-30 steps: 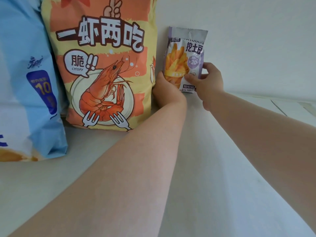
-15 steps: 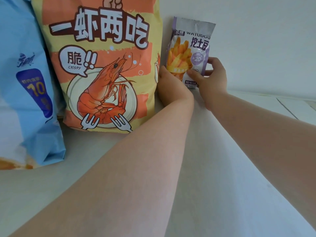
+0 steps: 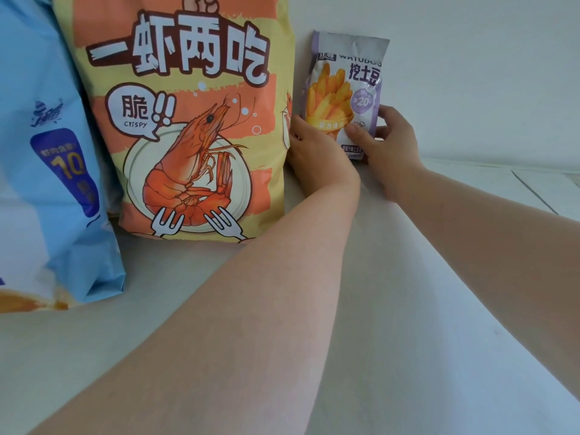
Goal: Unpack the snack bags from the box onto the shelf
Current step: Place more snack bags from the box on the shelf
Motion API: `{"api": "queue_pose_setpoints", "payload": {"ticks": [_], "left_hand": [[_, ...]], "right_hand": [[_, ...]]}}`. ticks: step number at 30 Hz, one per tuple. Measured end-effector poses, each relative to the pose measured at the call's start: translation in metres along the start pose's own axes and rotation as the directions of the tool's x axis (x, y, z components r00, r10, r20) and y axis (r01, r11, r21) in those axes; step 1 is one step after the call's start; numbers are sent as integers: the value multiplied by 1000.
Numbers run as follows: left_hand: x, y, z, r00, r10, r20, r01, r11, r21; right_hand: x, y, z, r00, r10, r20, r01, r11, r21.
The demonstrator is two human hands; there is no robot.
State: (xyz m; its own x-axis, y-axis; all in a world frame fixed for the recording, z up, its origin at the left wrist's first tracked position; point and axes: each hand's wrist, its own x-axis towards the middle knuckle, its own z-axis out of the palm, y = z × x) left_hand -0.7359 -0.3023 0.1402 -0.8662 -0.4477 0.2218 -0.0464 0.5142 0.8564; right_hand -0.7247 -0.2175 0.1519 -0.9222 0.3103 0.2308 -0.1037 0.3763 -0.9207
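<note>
Far left: big blue snack bag (image 3: 56, 183), upright-ish, leaning, bottom corner on the shelf (image 3: 423, 356). Printed "10" on a dark blue patch, orange pic at the lower edge, cut off by the frame.

Next to it, touching or nearly so, a large yellow/orange shrimp chip bag (image 3: 188, 127) w/ a prawn on a plate, two forks, "crispy" bubble. Stands upright at the back of the shelf; top runs out of view.

Just right of that, my left hand (image 3: 317, 155) sits btwn the shrimp bag & the small purple fries bag (image 3: 345, 89). Fingers tucked in at the small bag's left edge; can't tell if they're pinching it or only resting against it.

Small bag is upright, bottom hidden behind my hands, back against the wall (image 3: 470, 73), just beside the shrimp bag.

My right hand (image 3: 389, 146) grips the small bag's lower right corner: thumb across the front, fingers wrapped behind the right edge.

Shelf is plain white/pale grey, matte. Wall behind is plain white too. Far right, the shelf shows a seam line & a thin dark diagonal line.
</note>
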Motion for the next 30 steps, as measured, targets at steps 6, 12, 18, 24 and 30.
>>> {"api": "queue_pose_setpoints", "payload": {"ticks": [6,12,18,24,30], "left_hand": [[0,1,-5,998,13,56,-10,999,-51],[-2,1,-4,999,30,29,-29,998,-52],[-8,0,-6,1000,8,22,-8,1000,23],[-53,6,-35,992,36,119,-44,997,66],[-145,9,-84,947,127,297,-163,981,102]], "right_hand": [[2,3,1,1000,3,-19,-2,1000,11],[4,5,0,1000,12,-26,-13,999,-32],[-5,3,-13,997,58,-51,-62,994,-94],[-50,-4,-41,996,74,-38,-80,980,-183],[-127,-16,-88,999,49,-1,-47,948,-316]]}}
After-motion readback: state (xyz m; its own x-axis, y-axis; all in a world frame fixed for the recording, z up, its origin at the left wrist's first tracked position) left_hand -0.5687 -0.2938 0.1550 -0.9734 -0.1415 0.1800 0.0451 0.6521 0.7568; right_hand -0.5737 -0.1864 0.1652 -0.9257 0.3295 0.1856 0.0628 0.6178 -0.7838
